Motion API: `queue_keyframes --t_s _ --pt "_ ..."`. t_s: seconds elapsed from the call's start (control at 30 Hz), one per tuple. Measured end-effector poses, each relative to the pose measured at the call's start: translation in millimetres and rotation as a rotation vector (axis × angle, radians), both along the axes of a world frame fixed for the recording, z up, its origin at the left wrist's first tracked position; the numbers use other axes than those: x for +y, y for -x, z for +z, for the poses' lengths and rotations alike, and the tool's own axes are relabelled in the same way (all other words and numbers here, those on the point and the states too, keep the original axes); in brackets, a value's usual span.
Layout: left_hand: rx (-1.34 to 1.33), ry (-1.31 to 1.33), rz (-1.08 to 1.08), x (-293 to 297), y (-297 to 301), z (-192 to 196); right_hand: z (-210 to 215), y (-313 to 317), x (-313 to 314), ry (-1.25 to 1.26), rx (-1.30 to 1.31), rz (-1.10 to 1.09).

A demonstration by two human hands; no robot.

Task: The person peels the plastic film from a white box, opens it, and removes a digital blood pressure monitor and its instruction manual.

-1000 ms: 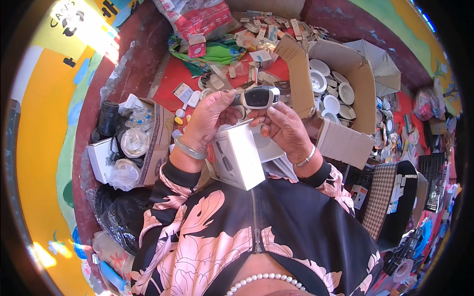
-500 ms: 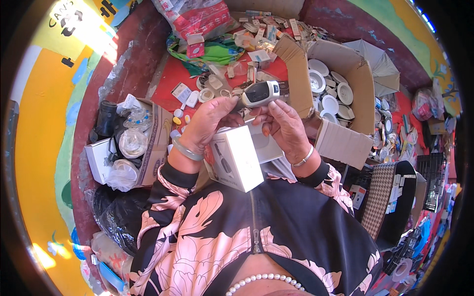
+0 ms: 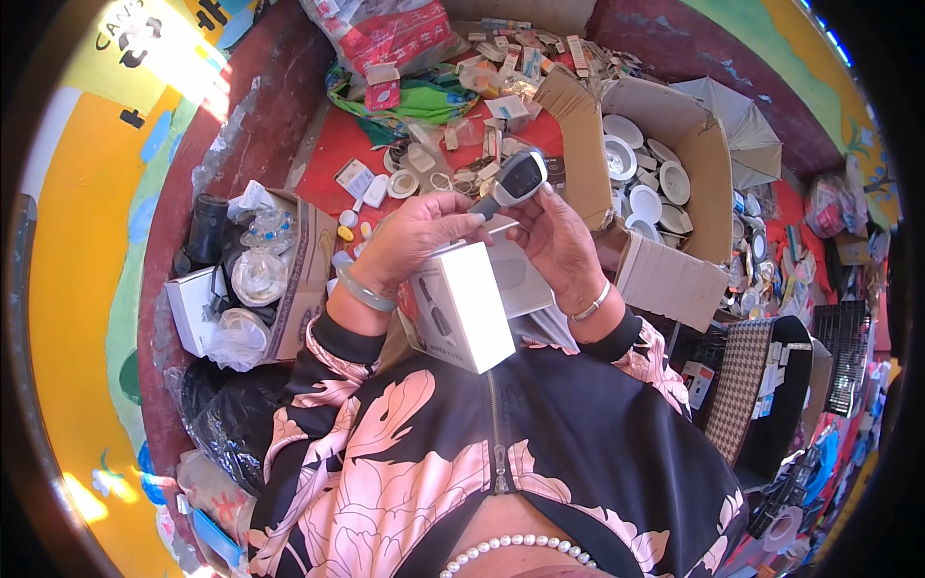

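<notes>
Device [image 3: 522, 175] newly aslant, handle [image 3: 488, 205] half-hidden

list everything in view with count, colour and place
handheld device: one, black and silver, left hand
printed box: one, white, below the hands
cardboard box: one, brown, upper right
round fixtures: many, white, inside it
carton: one, brown, left
plastic bag: one, black, lower left
sack: one, red and white, top
small packages: many, mixed, top
checked case: one, black and beige, right
jacket: one, black and pink, bottom
left hand: one, bare, holding device
right hand: one, bare, at device's edge
</notes>
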State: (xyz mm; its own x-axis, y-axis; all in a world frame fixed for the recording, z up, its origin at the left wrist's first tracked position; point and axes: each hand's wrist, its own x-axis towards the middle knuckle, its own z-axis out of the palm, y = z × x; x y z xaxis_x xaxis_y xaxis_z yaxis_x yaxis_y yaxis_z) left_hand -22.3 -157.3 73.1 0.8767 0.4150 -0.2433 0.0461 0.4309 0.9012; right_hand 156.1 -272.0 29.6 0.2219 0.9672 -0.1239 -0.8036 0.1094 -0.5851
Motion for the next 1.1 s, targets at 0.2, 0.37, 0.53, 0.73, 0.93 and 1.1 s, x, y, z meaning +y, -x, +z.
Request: queue_keyframes --t_s 0.2,0.37,0.53,0.73,0.93,1.1 --pt "0.0 -0.058 0.017 -1.7 0.6 -0.7 3.8 3.9 1.7 -0.006 0.026 -0.037" --pt "-0.056 -0.055 -0.014 -7.1 1.8 9.5 -12.0 1.1 2.2 0.007 0.122 -0.021" --pt "-0.13 -0.085 -0.042 -7.3 4.7 5.9 -11.5 2.6 2.9 0.018 0.162 0.015" --pt "-0.132 -0.154 -0.062 -5.8 6.0 0.2 -21.0 -3.0 4.3 0.029 0.19 0.038" --pt "-0.115 -0.193 -0.081 -5.6 4.5 3.6 -12.1 -1.1 3.4 0.15 0.188 -0.03" --pt "-0.104 -0.25 -0.079 -5.0 3.5 1.6 -4.5 1.2 4.9 0.259 0.142 -0.008"
